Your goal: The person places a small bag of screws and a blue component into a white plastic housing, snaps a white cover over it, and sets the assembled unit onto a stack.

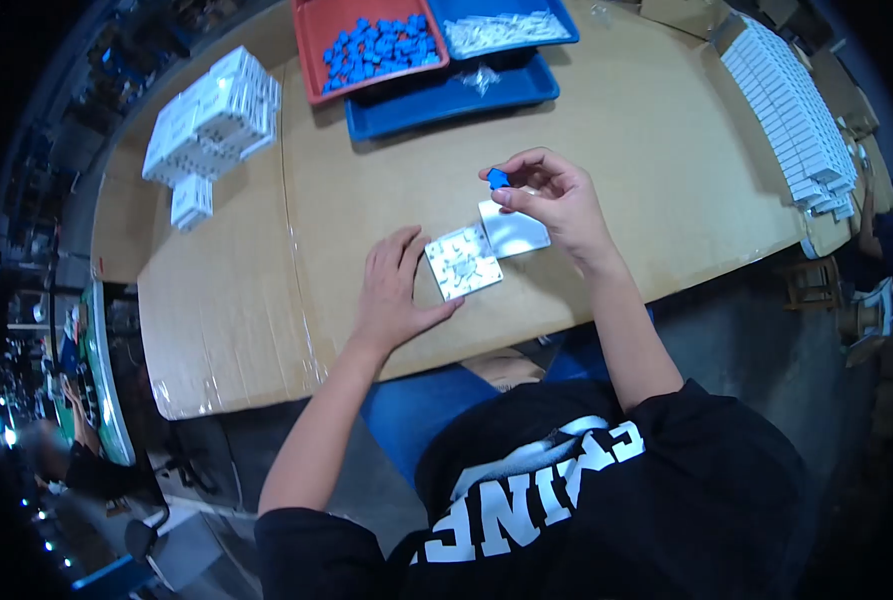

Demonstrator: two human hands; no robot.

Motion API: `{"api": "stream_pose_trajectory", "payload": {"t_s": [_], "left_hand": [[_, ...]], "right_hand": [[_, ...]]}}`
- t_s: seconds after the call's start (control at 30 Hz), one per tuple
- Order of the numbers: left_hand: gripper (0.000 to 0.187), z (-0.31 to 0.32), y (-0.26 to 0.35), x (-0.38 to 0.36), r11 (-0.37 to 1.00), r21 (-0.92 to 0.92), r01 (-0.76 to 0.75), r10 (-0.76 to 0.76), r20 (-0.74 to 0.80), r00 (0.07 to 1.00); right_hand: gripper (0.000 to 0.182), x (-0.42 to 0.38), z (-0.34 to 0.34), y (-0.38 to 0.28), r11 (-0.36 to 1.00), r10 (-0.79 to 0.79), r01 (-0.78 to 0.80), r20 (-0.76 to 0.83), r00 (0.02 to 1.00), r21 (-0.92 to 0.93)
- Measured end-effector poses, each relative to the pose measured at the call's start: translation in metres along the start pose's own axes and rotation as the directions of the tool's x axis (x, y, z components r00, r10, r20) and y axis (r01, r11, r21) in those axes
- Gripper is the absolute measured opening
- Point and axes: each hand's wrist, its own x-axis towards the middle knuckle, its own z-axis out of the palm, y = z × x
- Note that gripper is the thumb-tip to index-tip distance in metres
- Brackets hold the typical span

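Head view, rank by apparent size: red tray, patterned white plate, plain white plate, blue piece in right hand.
1. Red tray
2. Patterned plate and plain plate: too close to rank; latter partly hidden
3. Blue piece

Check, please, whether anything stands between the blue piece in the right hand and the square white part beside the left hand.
Nothing visible stands between the blue piece and the square white part; the plain panel lies alongside.

Soft, even light falls on the cardboard-covered counter [366,190], while the surroundings sink into dimness and small lamps glare bluish at far left. Wide-lens distortion bends the edges into dark corners; glare whitens the panel [514,236] below the right fingers [496,187].
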Motion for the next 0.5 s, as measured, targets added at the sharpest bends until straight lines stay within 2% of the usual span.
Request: {"api": "stream_pose_trajectory", "payload": {"t_s": [0.03,0.07,0.1,0.13,0.3,0.37,0.5], "left_hand": [[0.093,-0.001,0.000,0.000,1.000,0.000,-0.004,0.004,-0.003,1.000],[0.093,-0.002,-0.001,0.001,1.000,-0.006,0.018,-0.018,-0.005,1.000],[0.094,-0.002,-0.001,0.001,1.000,-0.016,0.006,-0.006,-0.011,1.000],[0.095,-0.002,-0.002,0.001,1.000,-0.026,-0.007,0.007,-0.015,1.000],[0.092,-0.003,-0.005,0.000,0.997,-0.071,0.020,-0.021,-0.019,1.000],[0.090,-0.003,-0.006,0.000,0.997,-0.071,0.027,-0.028,-0.020,0.999],[0.085,0.000,-0.007,-0.001,0.997,-0.077,0.024,-0.026,-0.030,0.999]], "right_hand": [[0.030,0.001,-0.002,0.012,0.983,-0.037,0.038,0.010,0.999,-0.182],[0.030,-0.001,-0.003,0.022,0.983,-0.019,0.023,0.023,1.000,-0.184],[0.031,-0.003,-0.003,0.027,0.893,-0.105,0.121,0.062,0.993,-0.433],[0.032,-0.005,-0.002,0.032,0.734,-0.178,0.216,0.124,0.976,-0.644],[0.033,-0.013,0.014,0.044,0.655,-0.147,0.179,0.108,0.983,-0.734],[0.032,-0.011,0.019,0.048,0.610,-0.203,0.270,0.183,0.962,-0.744],[0.029,-0.013,0.031,0.061,0.603,-0.232,0.364,0.280,0.932,-0.710]]}}
